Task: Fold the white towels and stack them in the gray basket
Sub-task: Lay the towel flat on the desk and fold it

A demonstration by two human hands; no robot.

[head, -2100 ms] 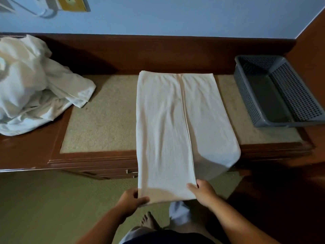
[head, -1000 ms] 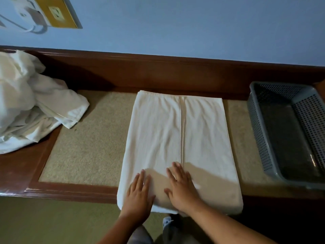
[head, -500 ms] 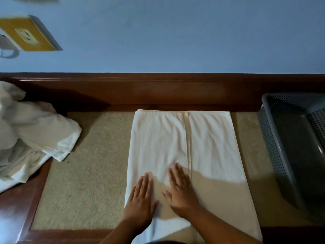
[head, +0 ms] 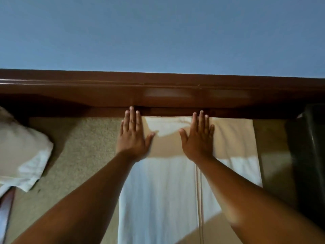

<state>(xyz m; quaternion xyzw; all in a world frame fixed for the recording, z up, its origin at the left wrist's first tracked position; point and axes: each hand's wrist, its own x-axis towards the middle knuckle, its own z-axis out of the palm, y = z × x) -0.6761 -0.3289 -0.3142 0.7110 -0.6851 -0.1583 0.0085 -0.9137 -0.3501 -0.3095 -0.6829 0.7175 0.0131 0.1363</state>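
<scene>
Folded towel (head: 158,191) lies flat, far edge right up against the wooden rail (head: 158,90). Left hand (head: 131,138) and right hand (head: 198,140), fingers straight, press that edge. Soft, light, floppy: likely best pinched at the rail-side corners. Gray basket (head: 309,155) sits at the rail's right end.

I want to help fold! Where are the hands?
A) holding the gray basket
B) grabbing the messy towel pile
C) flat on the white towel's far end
C: the left hand and right hand lie flat, fingers straight, on the white towel by the wooden rail.
</scene>
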